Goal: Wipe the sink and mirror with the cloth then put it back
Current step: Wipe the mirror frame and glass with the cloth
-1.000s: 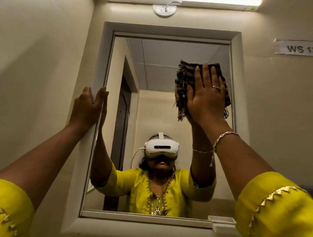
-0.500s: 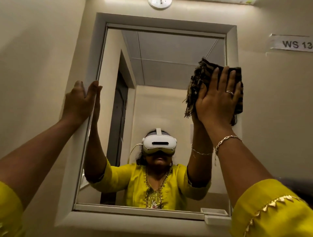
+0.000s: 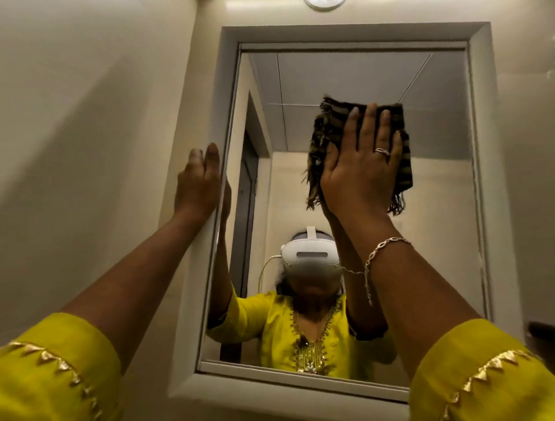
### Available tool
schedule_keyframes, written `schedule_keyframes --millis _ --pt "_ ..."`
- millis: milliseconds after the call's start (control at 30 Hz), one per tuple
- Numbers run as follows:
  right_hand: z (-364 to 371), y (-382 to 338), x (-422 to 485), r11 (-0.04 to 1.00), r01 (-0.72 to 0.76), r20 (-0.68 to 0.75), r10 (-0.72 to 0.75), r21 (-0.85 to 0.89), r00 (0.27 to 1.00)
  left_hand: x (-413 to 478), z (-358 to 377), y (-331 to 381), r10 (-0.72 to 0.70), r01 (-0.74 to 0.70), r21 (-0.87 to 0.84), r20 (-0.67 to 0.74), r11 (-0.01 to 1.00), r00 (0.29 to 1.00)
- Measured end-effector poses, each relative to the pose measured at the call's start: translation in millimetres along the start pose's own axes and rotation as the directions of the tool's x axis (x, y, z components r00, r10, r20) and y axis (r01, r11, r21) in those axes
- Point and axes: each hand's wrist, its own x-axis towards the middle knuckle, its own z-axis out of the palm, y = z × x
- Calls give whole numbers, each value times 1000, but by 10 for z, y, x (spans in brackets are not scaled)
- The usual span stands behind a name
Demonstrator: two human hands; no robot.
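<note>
A dark brown striped cloth point(image 3: 326, 132) with frayed edges lies flat against the upper middle of the mirror point(image 3: 435, 210). My right hand point(image 3: 362, 165) presses on it with the palm flat and the fingers spread upward. My left hand point(image 3: 199, 183) rests flat on the left side of the mirror's white frame point(image 3: 231, 90), fingers together, holding nothing. The glass reflects a person in a yellow top with a white headset. The sink is out of view.
Beige walls close in on both sides of the mirror. A round white fitting point(image 3: 324, 3) sits on the wall just above the frame. A dark object point(image 3: 540, 330) juts in at the right edge, below the mirror's lower right corner.
My right hand has slid the cloth left, from the mirror's right edge toward its upper middle. The view has turned to the left, so the mirror sits further right. The left hand stays on the frame.
</note>
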Motion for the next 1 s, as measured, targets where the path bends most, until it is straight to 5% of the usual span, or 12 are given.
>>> schedule_keyframes --millis 600,1000 --pt "266 -1187 -166 989 125 42 -128 74 991 39 15 -113 26 -21 -251 18 968 1000" --pt "228 -841 -316 964 248 -6 -249 96 969 46 15 -132 107 -103 -218 6 970 994"
